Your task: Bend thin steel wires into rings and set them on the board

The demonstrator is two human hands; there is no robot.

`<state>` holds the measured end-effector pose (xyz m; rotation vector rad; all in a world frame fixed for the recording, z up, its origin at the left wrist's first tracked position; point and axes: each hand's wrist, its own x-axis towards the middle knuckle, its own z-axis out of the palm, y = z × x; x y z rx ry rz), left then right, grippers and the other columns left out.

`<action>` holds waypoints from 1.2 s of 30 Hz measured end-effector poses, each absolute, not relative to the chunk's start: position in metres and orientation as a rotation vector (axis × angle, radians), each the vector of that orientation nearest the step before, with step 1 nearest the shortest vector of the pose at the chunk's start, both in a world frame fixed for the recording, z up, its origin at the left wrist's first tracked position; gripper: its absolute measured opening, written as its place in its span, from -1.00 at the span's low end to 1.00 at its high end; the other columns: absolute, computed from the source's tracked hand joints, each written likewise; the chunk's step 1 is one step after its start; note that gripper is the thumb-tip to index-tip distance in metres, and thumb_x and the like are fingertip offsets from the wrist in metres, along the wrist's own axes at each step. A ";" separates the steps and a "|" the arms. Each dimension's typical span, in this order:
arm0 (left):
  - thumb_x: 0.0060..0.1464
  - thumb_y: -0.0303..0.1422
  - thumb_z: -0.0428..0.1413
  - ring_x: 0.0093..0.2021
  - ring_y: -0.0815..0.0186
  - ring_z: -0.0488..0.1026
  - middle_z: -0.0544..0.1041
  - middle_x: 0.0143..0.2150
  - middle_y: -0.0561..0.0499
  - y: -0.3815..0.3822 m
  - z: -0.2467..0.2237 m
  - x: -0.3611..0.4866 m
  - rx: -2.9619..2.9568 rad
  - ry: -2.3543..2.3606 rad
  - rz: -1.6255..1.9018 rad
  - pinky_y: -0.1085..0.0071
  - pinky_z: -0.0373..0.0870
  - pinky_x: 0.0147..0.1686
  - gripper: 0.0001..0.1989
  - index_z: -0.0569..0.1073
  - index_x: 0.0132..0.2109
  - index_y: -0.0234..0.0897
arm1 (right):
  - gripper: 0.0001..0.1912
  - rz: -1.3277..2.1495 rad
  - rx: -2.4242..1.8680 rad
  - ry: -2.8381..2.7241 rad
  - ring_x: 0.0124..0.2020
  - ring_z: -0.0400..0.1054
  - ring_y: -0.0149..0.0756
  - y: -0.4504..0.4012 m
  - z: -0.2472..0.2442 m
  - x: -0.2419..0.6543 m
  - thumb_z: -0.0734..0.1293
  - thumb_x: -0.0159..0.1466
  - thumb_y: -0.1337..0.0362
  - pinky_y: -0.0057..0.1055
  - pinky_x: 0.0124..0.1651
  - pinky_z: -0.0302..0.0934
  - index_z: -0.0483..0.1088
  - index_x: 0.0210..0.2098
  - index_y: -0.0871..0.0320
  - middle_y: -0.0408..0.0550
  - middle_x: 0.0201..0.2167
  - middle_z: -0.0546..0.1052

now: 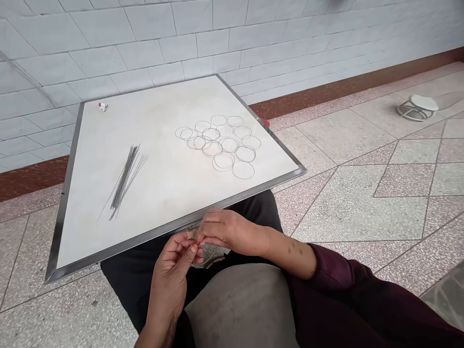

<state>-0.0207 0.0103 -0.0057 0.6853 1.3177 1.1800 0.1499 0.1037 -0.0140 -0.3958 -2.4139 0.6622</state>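
My left hand (174,266) and my right hand (232,232) meet over my lap, just below the table's near edge. Both are closed, thumb against fingers, pinching a thin wire (187,225). Part of that wire curves out near the fingertips; its ends are hidden between my fingers. On the white tabletop (163,179), a bundle of straight dark wires (125,179) lies to the left. Toward the right, several thin wire rings (243,169) lie flat and overlap one another.
A metal edge strip (145,240) borders the table. A small red and white object (103,107) sits at its far left corner. Behind stands a white tiled wall (152,34). Farther right, a round white stool (422,104) stands on the patterned floor (362,208).
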 end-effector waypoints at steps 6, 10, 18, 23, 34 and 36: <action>-0.02 -0.32 0.31 -0.34 0.29 0.46 0.57 -0.25 -0.01 0.011 -0.009 -0.021 0.726 1.360 1.180 0.38 0.46 -0.35 -0.87 0.59 -0.27 -0.23 | -0.86 0.675 -0.357 -2.449 -0.24 0.34 -0.32 0.104 -0.013 0.151 0.25 0.41 0.29 -0.38 -0.08 0.30 0.42 -0.17 0.21 -0.03 -0.28 0.53; -0.01 -0.31 0.30 -0.35 0.29 0.46 0.57 -0.26 -0.01 0.012 -0.009 -0.020 0.736 1.366 1.182 0.38 0.47 -0.35 -0.86 0.59 -0.27 -0.23 | -0.88 0.686 -0.348 -2.454 -0.23 0.34 -0.33 0.104 -0.013 0.151 0.26 0.41 0.31 -0.39 -0.07 0.30 0.42 -0.16 0.21 -0.04 -0.27 0.53; 0.00 -0.28 0.30 -0.32 0.27 0.48 0.56 -0.30 0.01 0.018 -0.007 -0.021 0.800 1.349 1.163 0.35 0.48 -0.29 -0.80 0.59 -0.19 -0.19 | -0.80 0.624 -0.352 -2.528 -0.25 0.32 -0.33 0.111 -0.005 0.153 0.19 0.44 0.30 -0.38 -0.12 0.29 0.43 -0.16 0.21 -0.03 -0.27 0.52; -0.02 -0.26 0.31 -0.36 0.28 0.48 0.52 -0.40 0.06 0.033 0.003 -0.025 0.865 1.398 1.134 0.31 0.46 -0.22 -0.75 0.59 -0.16 -0.19 | -0.85 0.633 -0.313 -2.515 -0.26 0.33 -0.34 0.127 0.002 0.152 0.26 0.41 0.26 -0.41 -0.13 0.30 0.43 -0.14 0.18 -0.06 -0.28 0.52; -0.15 -0.39 0.37 -0.35 0.35 0.49 0.51 -0.39 0.10 0.059 0.006 -0.021 0.476 1.209 1.323 0.36 0.46 -0.19 -0.54 0.55 -0.02 -0.18 | -0.86 0.876 -0.492 -2.176 -0.18 0.38 -0.36 0.144 -0.011 0.148 0.30 0.38 0.28 -0.47 -0.13 0.34 0.49 -0.17 0.17 -0.03 -0.26 0.45; -0.14 -0.39 0.37 -0.34 0.35 0.48 0.51 -0.38 0.09 0.063 0.004 -0.023 0.472 1.203 1.294 0.37 0.45 -0.19 -0.54 0.55 -0.01 -0.19 | -0.85 0.874 -0.475 -2.198 -0.17 0.37 -0.37 0.147 -0.012 0.148 0.30 0.38 0.28 -0.48 -0.12 0.33 0.49 -0.15 0.17 -0.02 -0.25 0.45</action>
